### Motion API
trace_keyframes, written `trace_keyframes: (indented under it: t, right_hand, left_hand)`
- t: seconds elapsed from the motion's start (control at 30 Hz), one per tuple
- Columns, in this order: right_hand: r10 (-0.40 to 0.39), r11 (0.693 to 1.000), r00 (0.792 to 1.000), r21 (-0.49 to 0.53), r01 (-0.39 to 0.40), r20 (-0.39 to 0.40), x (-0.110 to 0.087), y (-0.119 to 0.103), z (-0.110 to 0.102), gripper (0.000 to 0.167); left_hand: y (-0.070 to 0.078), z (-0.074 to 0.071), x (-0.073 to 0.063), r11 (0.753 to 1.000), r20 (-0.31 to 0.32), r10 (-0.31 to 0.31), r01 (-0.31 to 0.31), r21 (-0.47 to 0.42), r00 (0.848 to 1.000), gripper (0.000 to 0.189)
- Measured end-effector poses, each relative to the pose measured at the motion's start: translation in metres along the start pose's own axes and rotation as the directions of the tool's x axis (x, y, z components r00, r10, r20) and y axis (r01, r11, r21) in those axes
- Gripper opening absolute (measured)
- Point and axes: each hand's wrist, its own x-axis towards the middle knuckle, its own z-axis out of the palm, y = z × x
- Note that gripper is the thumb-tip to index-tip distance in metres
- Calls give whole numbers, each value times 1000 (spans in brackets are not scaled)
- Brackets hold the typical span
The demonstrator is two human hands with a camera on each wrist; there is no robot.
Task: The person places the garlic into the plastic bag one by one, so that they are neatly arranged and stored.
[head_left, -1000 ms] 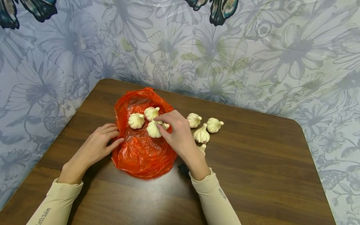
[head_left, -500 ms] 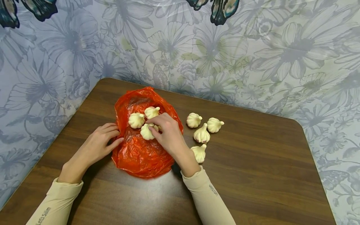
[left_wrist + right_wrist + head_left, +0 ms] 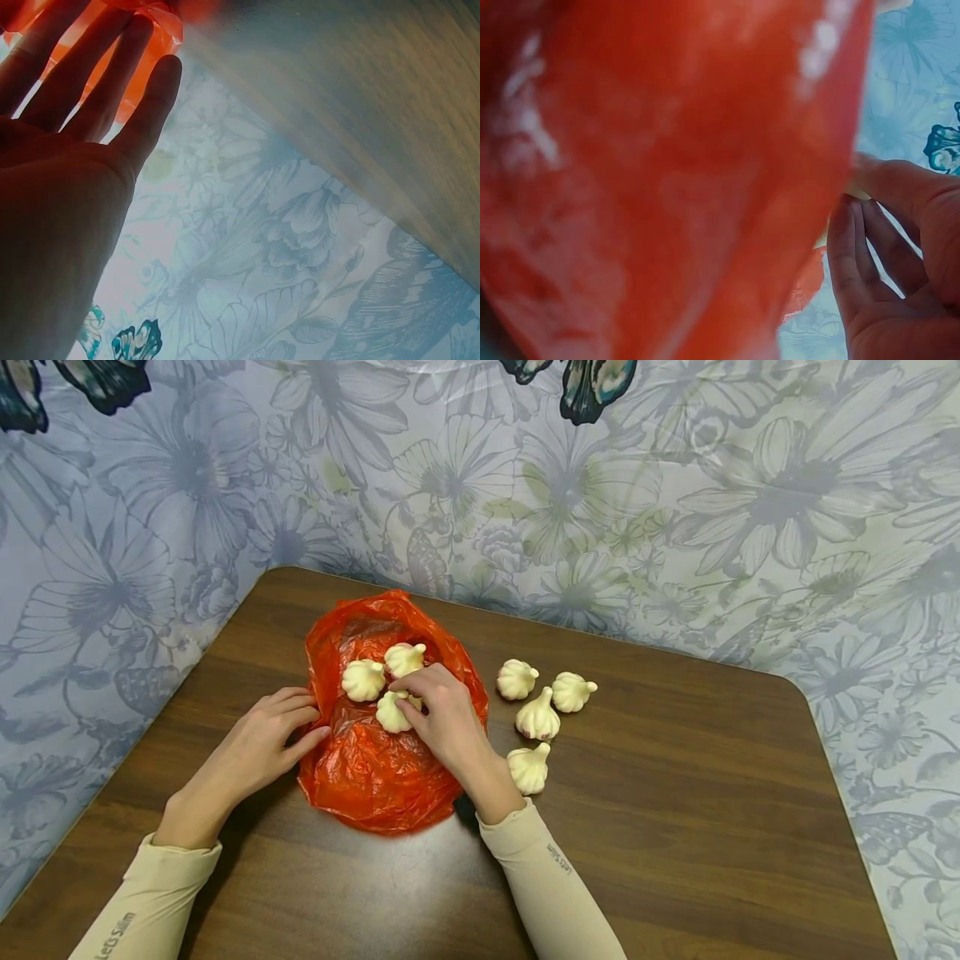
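A red plastic bag (image 3: 382, 785) lies spread on the table with its mouth turned up. Two garlic bulbs (image 3: 363, 681) sit in it toward the back. In the bag's middle, the right hand (image 3: 450, 718) pinches a third garlic bulb (image 3: 392, 713) between thumb and fingers; its stem side is partly hidden. The right wrist view shows the bag wall covering most of that bulb, with the fingertips (image 3: 859, 214) behind the bag's edge. Against the bag's left rim, the left hand (image 3: 262, 739) rests with fairly straight fingers, also seen in the left wrist view.
Several garlic bulbs (image 3: 537, 717) lie on the brown wooden table (image 3: 697, 802) right of the bag, one close to the right wrist. A dark object (image 3: 465, 812) shows under that wrist. Behind the table hangs a flower-patterned backdrop (image 3: 570, 510).
The right hand has moved left and slightly down with the garlic bulb, further into the bag, then stays nearly still. The left hand has not moved.
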Motion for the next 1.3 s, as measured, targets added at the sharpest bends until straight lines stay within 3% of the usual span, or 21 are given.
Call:
trace_keyframes:
  t: [0.43,0.7,0.93,1.3]
  right_hand:
    - [49,999,998,11,-49,26,0,-2,-10,20]
    - [51,999,997,13,-50,-56,1,-2,-23,14]
    - [63,998,997,4,-63,-36,-2,-4,-26,14]
    - [81,997,994,4,-81,-76,-9,-5,-49,16]
  left_hand:
    - [-1,0,-3,1000,-5,4,-4,-5,1000,23]
    - [0,-1,-2,1000,-2,3,-3,-5,1000,23]
    - [-1,-1,-3,1000,1,-1,1,-6,1000,24]
    - [-2,-2,-2,1000,3,4,-4,-7,1000,23]
